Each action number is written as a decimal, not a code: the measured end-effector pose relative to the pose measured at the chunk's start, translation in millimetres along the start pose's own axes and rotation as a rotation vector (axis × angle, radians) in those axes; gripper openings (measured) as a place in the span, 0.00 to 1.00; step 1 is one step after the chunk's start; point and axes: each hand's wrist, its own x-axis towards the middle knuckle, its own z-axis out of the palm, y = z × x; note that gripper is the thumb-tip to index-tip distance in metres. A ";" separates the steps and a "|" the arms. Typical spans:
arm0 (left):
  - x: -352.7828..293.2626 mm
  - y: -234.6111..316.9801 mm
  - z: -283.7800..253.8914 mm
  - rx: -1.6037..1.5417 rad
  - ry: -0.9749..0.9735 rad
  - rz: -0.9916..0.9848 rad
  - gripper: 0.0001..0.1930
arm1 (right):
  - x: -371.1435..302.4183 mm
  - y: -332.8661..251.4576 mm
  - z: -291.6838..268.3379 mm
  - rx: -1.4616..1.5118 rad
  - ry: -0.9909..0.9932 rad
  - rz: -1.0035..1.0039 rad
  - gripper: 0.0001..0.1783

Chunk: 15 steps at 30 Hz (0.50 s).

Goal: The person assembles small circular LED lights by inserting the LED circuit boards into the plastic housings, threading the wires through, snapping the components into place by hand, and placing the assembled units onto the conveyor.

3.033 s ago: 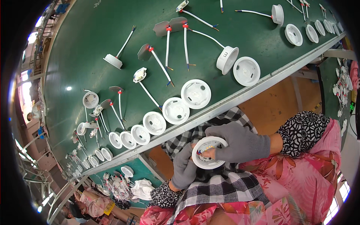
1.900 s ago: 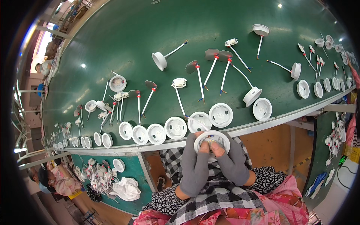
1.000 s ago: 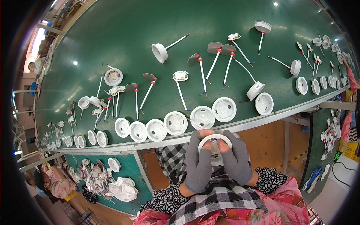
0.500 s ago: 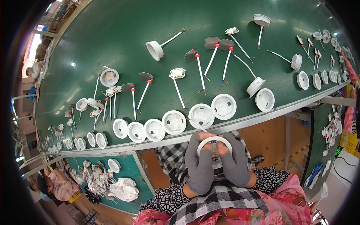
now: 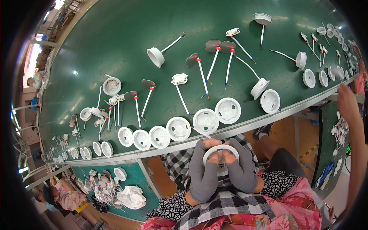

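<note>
The round white plastic housing (image 5: 222,168) is between my two hands, just off the near long edge of the green-topped bench (image 5: 230,23) and above my black-and-white checked cloth (image 5: 230,199). Its open, dished face is tipped up toward me, so the rim shows as a nearly full ring. Being round, it has no long axis across that face. A thin white cord (image 5: 201,132) comes out beyond my left fingers and slants away from me and leftward over the bench's near edge; where it joins is hidden.

My left grip (image 5: 205,168), gloved in grey with the tips bare, is closed about the left side of the housing; my right grip (image 5: 242,166), gloved alike, has the right side. Both thumbs bend inside the dish, side by side, hiding much of its inside.

Along the bench's near edge sits a row of white dished housings (image 5: 178,128). Farther in lie grey metal plates (image 5: 192,60) with red collars and white cords, and a white rectangular module (image 5: 179,79) whose cord points to the near edge. Toward the bench's right end, a co-worker's bare hand (image 5: 347,101) is at that same edge.
</note>
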 end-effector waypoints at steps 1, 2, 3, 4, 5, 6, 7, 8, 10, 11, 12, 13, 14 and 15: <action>-1.7 1.5 -0.6 -0.018 -0.007 -0.024 0.12 | -0.7 -2.7 -0.2 0.002 0.002 -0.003 0.13; -2.6 2.7 -1.2 -0.035 -0.014 -0.049 0.12 | -1.5 -6.7 -0.7 0.014 -0.036 0.062 0.13; -3.3 1.4 -1.5 -0.034 -0.015 -0.049 0.12 | -2.4 -7.8 -0.7 0.024 -0.076 0.130 0.13; -3.8 -0.4 -1.5 -0.034 0.004 -0.048 0.12 | -1.7 -6.4 1.0 0.025 -0.075 0.130 0.13; -4.2 -2.1 -1.4 -0.034 0.023 -0.048 0.12 | -0.1 -4.3 3.8 0.037 -0.050 0.106 0.13; -3.8 -2.8 -0.8 -0.035 0.021 -0.048 0.12 | 1.1 -3.3 5.6 0.048 -0.023 0.081 0.12; -3.4 -3.4 -0.2 -0.024 0.040 -0.049 0.12 | 1.1 -2.8 6.7 0.047 -0.021 0.081 0.12; -3.2 -3.9 0.5 -0.013 0.060 -0.050 0.12 | 0.8 -2.4 7.6 0.047 -0.016 0.082 0.12; -3.1 -2.9 1.9 -0.009 0.079 -0.062 0.12 | 0.5 -2.6 9.0 0.049 -0.012 0.085 0.12; -3.1 -2.2 2.4 -0.006 0.098 -0.073 0.13 | 0.4 -2.7 9.5 0.059 -0.019 0.126 0.12; -3.4 -2.4 2.2 -0.004 0.100 -0.075 0.13 | 0.2 -2.0 10.5 0.070 -0.029 0.167 0.12; -3.6 -2.6 1.9 -0.016 0.111 -0.101 0.13 | -0.1 -1.4 11.3 0.072 -0.031 0.169 0.12; -4.1 -2.9 1.7 -0.028 0.122 -0.127 0.13 | -0.3 -1.0 11.9 0.080 -0.034 0.177 0.12; -4.5 -2.8 2.2 -0.028 0.121 -0.131 0.13 | -0.7 -0.5 12.4 0.087 -0.035 0.187 0.11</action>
